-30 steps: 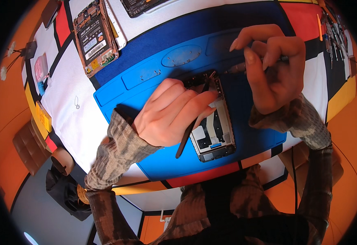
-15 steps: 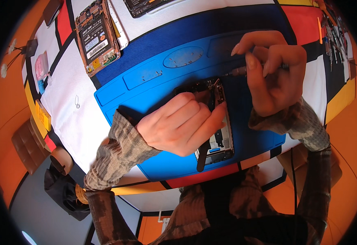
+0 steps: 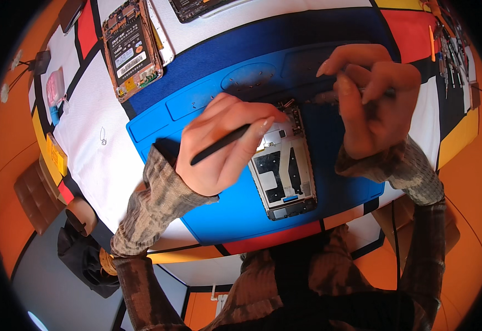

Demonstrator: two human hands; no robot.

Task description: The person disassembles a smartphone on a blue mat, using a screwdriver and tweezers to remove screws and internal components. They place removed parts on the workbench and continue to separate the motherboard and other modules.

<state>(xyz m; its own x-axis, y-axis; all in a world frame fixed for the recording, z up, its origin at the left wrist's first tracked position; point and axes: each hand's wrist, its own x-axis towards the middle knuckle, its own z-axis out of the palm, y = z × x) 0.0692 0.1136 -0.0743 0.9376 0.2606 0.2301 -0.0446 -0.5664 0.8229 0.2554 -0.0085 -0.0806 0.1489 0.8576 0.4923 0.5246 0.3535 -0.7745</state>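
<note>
An opened phone (image 3: pixel 282 171) lies on the blue work mat (image 3: pixel 235 215), its white inner frame and black patches bared. Over its upper left part is my left hand (image 3: pixel 224 143), closed on slim black tweezers (image 3: pixel 219 144). The tweezers' tips are hidden behind the fingers near the phone's top. To the right of the phone's upper end my right hand (image 3: pixel 373 102) is raised, with fingers curled round a thin screwdriver (image 3: pixel 325 98). Its shaft points left toward the phone's top edge, and the rest is mostly hidden in the hand.
Tiny screws (image 3: pixel 254 77) lie in the mat's recesses beyond the phone. A second opened phone (image 3: pixel 133 49) sits at the far left, and part of another device (image 3: pixel 196 8) at the top. Several tools (image 3: pixel 453 58) lie far right; a yellow box (image 3: pixel 57 156) stands left.
My left hand has shifted left and turned, so the tweezers now slant across it and more of the phone shows. My right hand has moved slightly right with the screwdriver.
</note>
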